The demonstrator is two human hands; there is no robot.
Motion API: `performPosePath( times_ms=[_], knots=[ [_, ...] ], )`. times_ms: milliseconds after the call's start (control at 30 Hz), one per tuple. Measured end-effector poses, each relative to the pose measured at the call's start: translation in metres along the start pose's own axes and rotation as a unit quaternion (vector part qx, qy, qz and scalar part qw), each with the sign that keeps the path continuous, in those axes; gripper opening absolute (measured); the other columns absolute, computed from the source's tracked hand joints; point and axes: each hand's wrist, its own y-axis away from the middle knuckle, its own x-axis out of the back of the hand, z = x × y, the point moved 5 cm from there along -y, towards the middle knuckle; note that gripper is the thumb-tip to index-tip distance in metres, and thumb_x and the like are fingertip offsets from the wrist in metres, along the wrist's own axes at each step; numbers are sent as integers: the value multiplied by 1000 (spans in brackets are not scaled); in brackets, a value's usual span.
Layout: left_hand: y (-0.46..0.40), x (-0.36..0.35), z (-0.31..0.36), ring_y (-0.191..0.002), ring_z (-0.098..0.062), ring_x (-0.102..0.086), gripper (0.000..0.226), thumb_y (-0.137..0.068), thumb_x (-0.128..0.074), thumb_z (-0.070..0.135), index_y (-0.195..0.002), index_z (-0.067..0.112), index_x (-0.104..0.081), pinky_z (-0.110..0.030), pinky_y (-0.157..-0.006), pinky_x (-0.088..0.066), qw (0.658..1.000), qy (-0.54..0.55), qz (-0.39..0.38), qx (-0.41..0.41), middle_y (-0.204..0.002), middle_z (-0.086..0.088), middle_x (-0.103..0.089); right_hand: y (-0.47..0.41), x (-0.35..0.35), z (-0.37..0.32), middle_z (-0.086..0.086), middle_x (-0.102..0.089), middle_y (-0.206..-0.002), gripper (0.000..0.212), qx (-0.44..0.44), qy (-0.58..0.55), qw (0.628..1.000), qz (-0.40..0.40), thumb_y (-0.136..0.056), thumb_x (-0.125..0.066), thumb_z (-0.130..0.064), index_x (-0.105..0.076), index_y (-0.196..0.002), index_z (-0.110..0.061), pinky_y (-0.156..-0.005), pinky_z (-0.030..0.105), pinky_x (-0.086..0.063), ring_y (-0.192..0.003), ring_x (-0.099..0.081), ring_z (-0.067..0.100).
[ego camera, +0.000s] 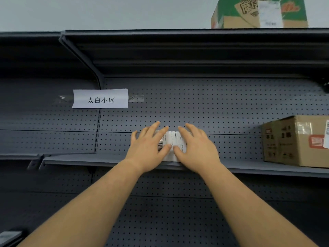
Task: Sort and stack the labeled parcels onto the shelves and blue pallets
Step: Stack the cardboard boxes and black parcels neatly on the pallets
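I'm facing a dark grey shelving unit (pixel 213 107) with a perforated back panel — it fills nearly the whole view. Middle shelf (pixel 106 160) runs across at hand height; the top shelf (pixel 178 32) sits above it.

Brown cardboard box (pixel 299 141) stands on the middle shelf at far right, with a red-and-white sticker on its front face. A green-and-brown carton (pixel 258 13) sits on the top shelf, upper right, a white label stuck on it, cut off by the frame edge.

White paper sign (pixel 100 98) is taped to the back panel left of centre, printed 太白小区.

Small white parcel (pixel 171 145) with a barcoded label lies on the middle shelf near its front edge, well left of the brown box. Both arms reach up to it. Left hand (pixel 147 148) lies flat on the parcel's left side, fingers straight and spread. Right hand (pixel 195 148) does the same on the right side — fingers extended, pressing, not curled round it. Thumbs nearly meet over the label.
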Motion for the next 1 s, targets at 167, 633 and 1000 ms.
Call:
performPosePath(
  times_ms=[167, 633, 1000],
  knots=[
    [-6, -12, -2, -143, -14, -21, 59, -95, -33, 59, -149, 41, -17, -52, -116, -10, 1000, 17, 16, -4, -159, 9, -14, -5, -8, 2, -8, -25, -154, 65, -12, -11, 1000, 0, -90, -47, -53, -27, -147, -31, -97, 39, -46, -139, -26, 15],
    [-2, -6, 2, -140, -14, -27, 58, -96, -38, 55, -149, 38, -22, -47, -114, -15, 999, 33, 37, -5, -158, 8, -19, -1, -7, -2, -8, -31, -149, 64, -13, -52, 998, 15, -90, -51, -49, -31, -147, -27, -99, 39, -45, -136, -26, 14],
    [24, 42, 19, -141, -15, -23, 58, -97, -37, 55, -150, 37, -22, -46, -115, -12, 999, 30, 41, 13, -159, 8, -15, 16, 31, -19, -8, -29, -151, 64, 0, -91, 995, 38, -91, -51, -47, -30, -148, -29, -97, 37, -43, -137, -23, 13]
  ],
)
